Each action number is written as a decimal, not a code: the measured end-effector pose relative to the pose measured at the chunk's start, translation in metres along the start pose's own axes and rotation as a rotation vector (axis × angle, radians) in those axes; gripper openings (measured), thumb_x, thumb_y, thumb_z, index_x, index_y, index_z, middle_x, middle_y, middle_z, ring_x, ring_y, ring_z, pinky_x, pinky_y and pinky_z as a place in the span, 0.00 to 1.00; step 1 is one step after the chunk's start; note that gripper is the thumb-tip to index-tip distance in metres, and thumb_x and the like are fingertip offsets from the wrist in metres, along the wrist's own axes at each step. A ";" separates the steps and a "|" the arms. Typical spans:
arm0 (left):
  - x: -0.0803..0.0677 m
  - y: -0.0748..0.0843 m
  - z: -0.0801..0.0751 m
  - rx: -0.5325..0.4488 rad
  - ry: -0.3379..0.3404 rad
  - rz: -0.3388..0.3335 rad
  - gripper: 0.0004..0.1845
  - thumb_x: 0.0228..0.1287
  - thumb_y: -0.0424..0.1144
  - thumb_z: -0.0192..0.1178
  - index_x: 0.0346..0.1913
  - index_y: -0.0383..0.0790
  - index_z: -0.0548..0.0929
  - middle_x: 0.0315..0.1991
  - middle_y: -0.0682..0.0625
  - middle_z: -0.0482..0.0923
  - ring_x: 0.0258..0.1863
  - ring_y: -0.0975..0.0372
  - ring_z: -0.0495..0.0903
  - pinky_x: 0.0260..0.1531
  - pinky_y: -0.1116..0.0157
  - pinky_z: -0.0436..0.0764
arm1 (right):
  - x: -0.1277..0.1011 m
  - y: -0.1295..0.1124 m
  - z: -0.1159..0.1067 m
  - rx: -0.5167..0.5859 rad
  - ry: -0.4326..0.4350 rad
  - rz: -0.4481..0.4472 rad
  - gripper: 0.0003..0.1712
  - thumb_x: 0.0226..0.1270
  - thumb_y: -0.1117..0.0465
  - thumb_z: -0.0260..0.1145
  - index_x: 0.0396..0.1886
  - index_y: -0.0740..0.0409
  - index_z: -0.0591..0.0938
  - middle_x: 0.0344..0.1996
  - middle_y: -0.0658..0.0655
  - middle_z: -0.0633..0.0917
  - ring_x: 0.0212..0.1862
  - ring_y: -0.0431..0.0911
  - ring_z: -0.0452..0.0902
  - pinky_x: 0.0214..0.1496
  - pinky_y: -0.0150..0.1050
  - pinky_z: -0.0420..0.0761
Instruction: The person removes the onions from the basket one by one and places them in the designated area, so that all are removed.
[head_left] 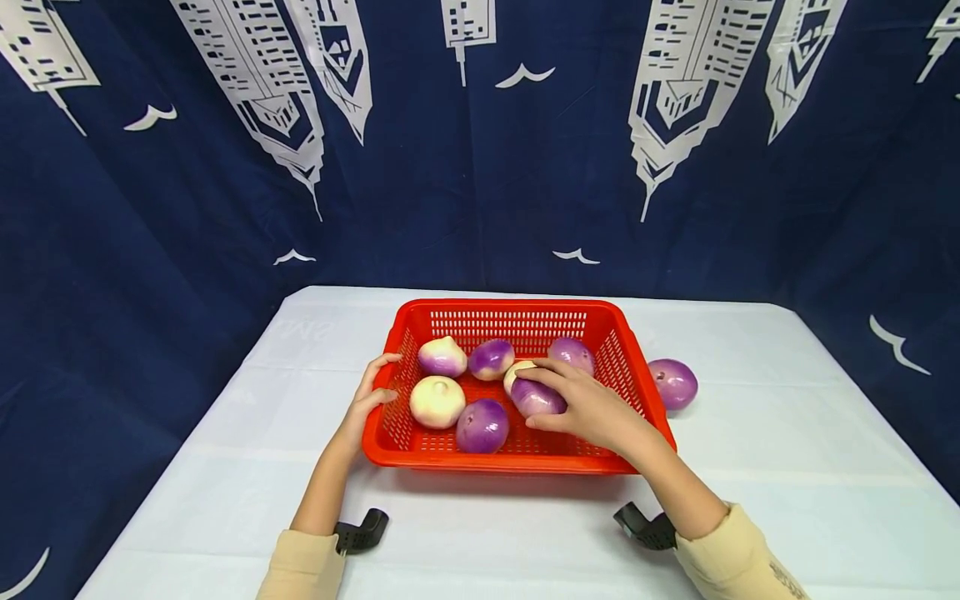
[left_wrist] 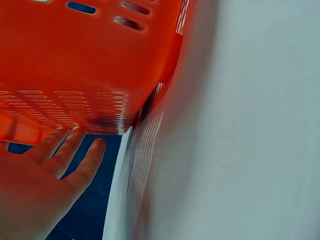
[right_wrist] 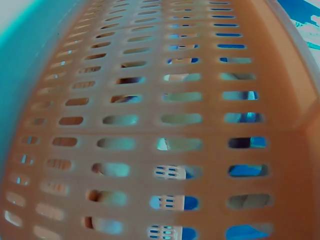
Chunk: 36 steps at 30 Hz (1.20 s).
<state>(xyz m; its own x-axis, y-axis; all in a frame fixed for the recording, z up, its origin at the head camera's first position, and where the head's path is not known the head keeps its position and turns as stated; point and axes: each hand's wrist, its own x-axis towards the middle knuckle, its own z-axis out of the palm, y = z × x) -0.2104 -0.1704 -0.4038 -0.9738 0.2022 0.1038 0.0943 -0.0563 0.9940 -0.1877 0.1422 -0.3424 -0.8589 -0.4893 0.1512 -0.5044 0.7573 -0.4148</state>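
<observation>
A red slotted plastic basket [head_left: 517, 465] holds several purple-and-cream turnips, among them a mostly cream one [head_left: 437, 402] and a round purple one [head_left: 482, 427]. Inside it, toward the right, my right hand [head_left: 592, 407] grips a turnip [head_left: 537, 398], fingers over its top and thumb on the near side. Loosely spread, the fingers of my left hand [head_left: 367, 404] touch the basket's left rim. The left wrist view shows that hand [left_wrist: 55, 175] with its fingers extended at the basket wall [left_wrist: 95, 60]. Only the slotted wall [right_wrist: 150, 132] fills most of the right wrist view; the right hand is hidden there.
One purple turnip [head_left: 672, 384] lies on the white-covered table [head_left: 787, 433], just outside the basket's right side. A dark blue curtain [head_left: 480, 192] with white building prints hangs behind the table's far edge.
</observation>
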 end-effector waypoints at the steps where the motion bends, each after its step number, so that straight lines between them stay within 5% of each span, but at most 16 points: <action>1: 0.000 0.000 0.000 -0.001 -0.001 0.001 0.30 0.51 0.27 0.37 0.63 0.37 0.54 0.62 0.45 0.53 0.58 0.54 0.58 0.51 0.65 0.65 | -0.001 -0.001 -0.001 0.005 0.015 0.004 0.34 0.50 0.46 0.68 0.59 0.44 0.72 0.60 0.56 0.70 0.64 0.56 0.62 0.56 0.55 0.71; 9: 0.000 0.000 0.001 -0.002 0.000 0.005 0.30 0.51 0.28 0.37 0.62 0.39 0.54 0.61 0.44 0.53 0.58 0.54 0.58 0.51 0.64 0.66 | -0.006 0.000 -0.007 0.072 0.125 0.007 0.31 0.49 0.49 0.69 0.56 0.45 0.74 0.59 0.57 0.70 0.62 0.54 0.63 0.57 0.54 0.70; 23: -0.001 0.000 0.000 -0.013 -0.007 0.010 0.31 0.50 0.28 0.37 0.62 0.37 0.53 0.61 0.43 0.53 0.58 0.53 0.57 0.52 0.63 0.65 | -0.020 0.010 -0.019 -0.005 0.361 -0.010 0.31 0.49 0.51 0.70 0.57 0.40 0.74 0.63 0.52 0.67 0.63 0.51 0.61 0.54 0.58 0.70; 36: -0.001 0.001 0.001 0.001 -0.001 0.008 0.31 0.50 0.29 0.37 0.62 0.38 0.54 0.62 0.43 0.53 0.57 0.54 0.58 0.51 0.63 0.65 | -0.040 0.038 -0.030 -0.092 0.530 0.100 0.35 0.47 0.57 0.71 0.59 0.45 0.73 0.62 0.58 0.66 0.61 0.60 0.61 0.45 0.64 0.71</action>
<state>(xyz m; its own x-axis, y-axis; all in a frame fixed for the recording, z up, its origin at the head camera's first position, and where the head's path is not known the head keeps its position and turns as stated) -0.2095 -0.1694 -0.4031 -0.9729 0.2024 0.1122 0.1026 -0.0571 0.9931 -0.1751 0.2033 -0.3375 -0.8178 -0.1457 0.5567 -0.4034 0.8351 -0.3741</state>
